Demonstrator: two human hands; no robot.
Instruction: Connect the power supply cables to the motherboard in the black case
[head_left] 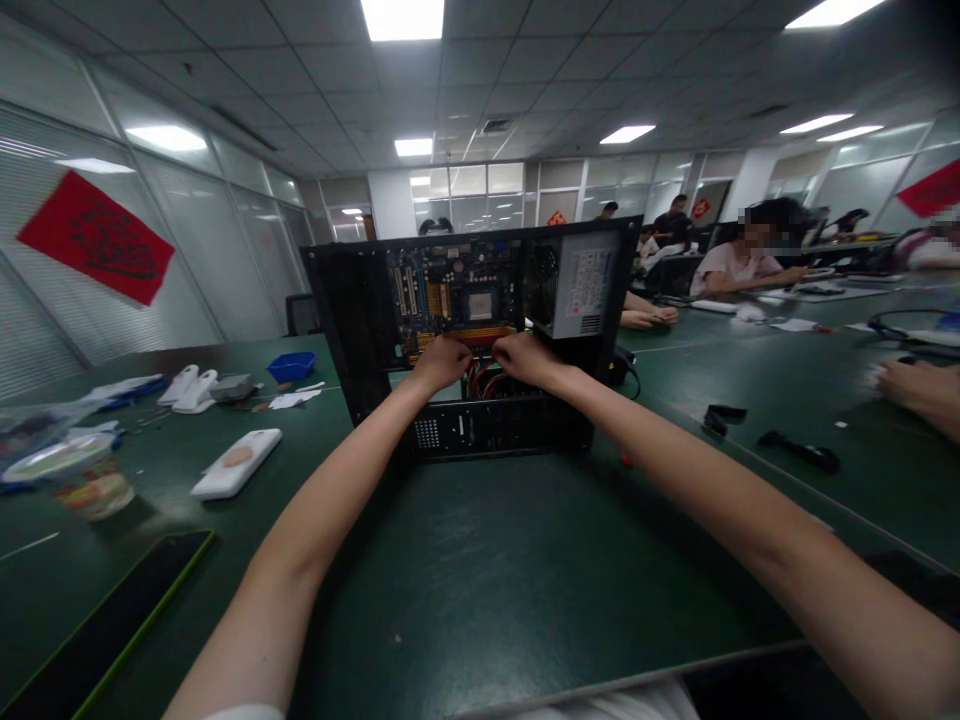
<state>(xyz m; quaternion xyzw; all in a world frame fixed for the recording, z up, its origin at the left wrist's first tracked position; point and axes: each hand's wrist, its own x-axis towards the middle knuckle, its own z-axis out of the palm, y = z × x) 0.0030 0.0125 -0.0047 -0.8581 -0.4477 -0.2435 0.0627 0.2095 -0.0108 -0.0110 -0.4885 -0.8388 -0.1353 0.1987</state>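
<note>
An open black computer case (pixel 352 330) stands on the green table (pixel 525 560) in front of me, its side off. Inside I see the motherboard (pixel 457 295) and, at the upper right, a grey power supply (pixel 581 285). Both my arms reach into the case. My left hand (pixel 442 360) and my right hand (pixel 525 358) are side by side at the lower edge of the motherboard, fingers curled over a bundle of red and yellow cables (pixel 484 383). Whether the fingers pinch a cable or a connector is hidden.
On the left lie a white case (pixel 236 462), a blue tray (pixel 291 366), white tools (pixel 191 388), a food cup (pixel 90 488) and a dark tablet (pixel 112 620). Black straps (pixel 799 450) lie at right. Other people sit at the far right; a hand (pixel 919 390) rests there.
</note>
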